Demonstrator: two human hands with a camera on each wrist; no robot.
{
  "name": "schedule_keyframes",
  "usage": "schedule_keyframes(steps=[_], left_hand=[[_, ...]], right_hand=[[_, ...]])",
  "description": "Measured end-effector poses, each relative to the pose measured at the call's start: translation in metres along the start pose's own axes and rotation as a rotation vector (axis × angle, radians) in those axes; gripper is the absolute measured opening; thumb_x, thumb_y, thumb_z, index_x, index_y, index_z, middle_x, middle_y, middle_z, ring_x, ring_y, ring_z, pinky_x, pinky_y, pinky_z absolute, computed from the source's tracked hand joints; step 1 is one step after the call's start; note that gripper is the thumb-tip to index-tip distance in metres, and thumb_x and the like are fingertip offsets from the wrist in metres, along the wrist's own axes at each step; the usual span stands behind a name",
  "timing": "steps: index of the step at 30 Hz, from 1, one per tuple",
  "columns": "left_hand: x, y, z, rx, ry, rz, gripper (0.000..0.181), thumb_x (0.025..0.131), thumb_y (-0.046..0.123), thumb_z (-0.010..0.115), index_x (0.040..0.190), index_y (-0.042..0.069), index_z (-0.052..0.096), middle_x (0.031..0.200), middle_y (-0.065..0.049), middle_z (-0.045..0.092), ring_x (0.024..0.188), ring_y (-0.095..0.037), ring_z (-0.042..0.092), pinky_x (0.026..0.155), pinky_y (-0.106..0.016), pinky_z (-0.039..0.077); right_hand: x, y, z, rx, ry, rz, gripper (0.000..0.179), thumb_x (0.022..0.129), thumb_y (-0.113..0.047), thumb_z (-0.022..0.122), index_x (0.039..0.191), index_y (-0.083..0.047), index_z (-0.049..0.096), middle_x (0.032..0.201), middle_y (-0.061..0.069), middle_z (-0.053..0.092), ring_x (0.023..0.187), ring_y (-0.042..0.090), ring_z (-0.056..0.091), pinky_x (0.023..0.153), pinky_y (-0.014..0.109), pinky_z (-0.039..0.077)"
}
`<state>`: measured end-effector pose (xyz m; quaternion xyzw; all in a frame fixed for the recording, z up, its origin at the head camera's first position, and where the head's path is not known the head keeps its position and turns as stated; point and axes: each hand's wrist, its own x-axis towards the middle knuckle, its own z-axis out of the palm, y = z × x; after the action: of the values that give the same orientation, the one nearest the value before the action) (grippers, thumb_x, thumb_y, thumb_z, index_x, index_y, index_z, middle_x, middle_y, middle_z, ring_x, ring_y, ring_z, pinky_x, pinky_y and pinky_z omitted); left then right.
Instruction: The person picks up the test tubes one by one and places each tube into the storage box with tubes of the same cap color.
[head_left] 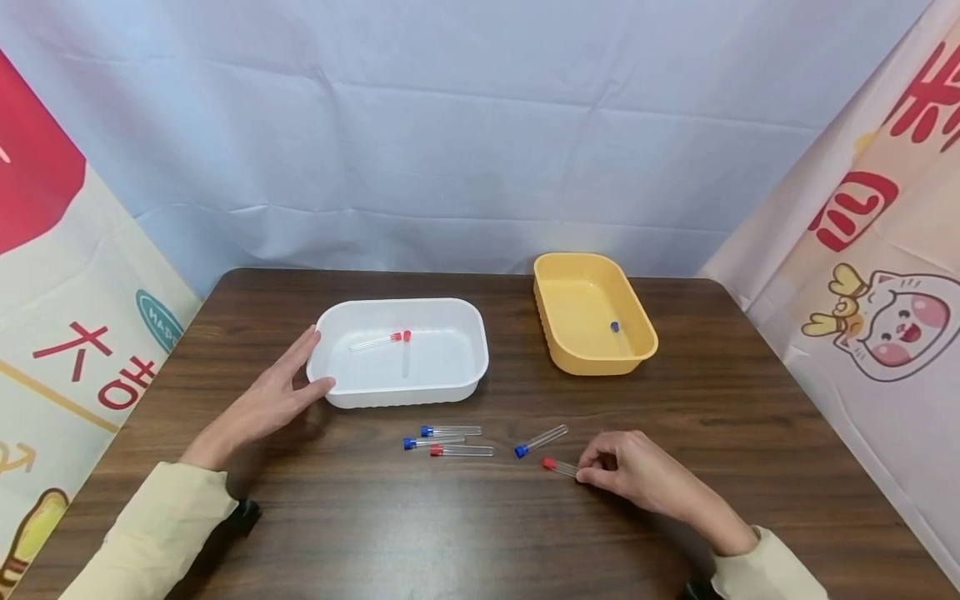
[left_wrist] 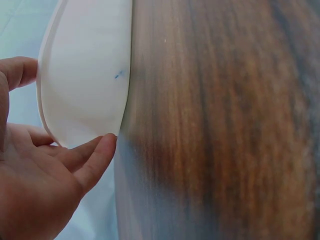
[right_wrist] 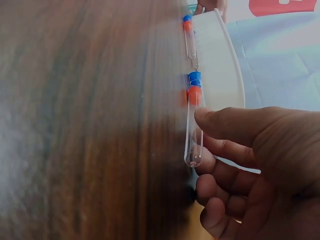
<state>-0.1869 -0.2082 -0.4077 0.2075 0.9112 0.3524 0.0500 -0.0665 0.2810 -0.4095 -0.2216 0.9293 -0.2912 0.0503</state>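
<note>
My right hand point(head_left: 643, 473) pinches a clear test tube with a red cap point(head_left: 558, 467) near its rounded end, low over the table. In the right wrist view, thumb and fingertips meet at the side of the tube point(right_wrist: 192, 135). Just left of it lies a blue-capped tube point(head_left: 542, 441). My left hand point(head_left: 273, 400) rests spread against the left end of a white basin point(head_left: 397, 398), thumb at its near corner. Two red-capped tubes point(head_left: 375, 341) lie inside the basin.
At the back right stands a yellow basin point(head_left: 558, 333) holding a blue-capped tube point(head_left: 615, 327). In front of the white basin lie two blue-capped tubes point(head_left: 453, 431) and a red-capped one point(head_left: 465, 451). Cloth curtains point(head_left: 480, 150) enclose the dark wooden table point(head_left: 420, 533).
</note>
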Motion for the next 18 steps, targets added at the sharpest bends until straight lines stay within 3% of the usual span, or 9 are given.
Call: schedule_keyframes(steps=[9,18], left_hand=[[0.001,-0.001,0.000,0.000,-0.011,-0.019,0.084,0.091,0.048,0.053,0.151,0.015,0.005,0.155,0.001,-0.001,0.140,-0.028,0.006,0.103,-0.060,0.016],[0.001,-0.001,0.001,-0.003,-0.011,-0.020,0.084,0.091,0.048,0.053,0.151,0.016,0.005,0.155,0.002,-0.002,0.140,-0.028,0.006,0.103,-0.060,0.017]], right_hand=[[-0.004,-0.006,0.000,0.010,-0.026,0.136,0.010,0.082,-0.026,0.073,0.076,-0.025,0.065,0.059,-0.014,0.054,0.053,0.002,0.049,0.046,0.021,0.041],[-0.007,-0.013,0.000,0.001,-0.004,0.176,0.011,0.079,-0.020,0.074,0.074,-0.020,0.064,0.059,-0.015,0.055,0.054,0.000,0.050,0.047,0.021,0.041]])
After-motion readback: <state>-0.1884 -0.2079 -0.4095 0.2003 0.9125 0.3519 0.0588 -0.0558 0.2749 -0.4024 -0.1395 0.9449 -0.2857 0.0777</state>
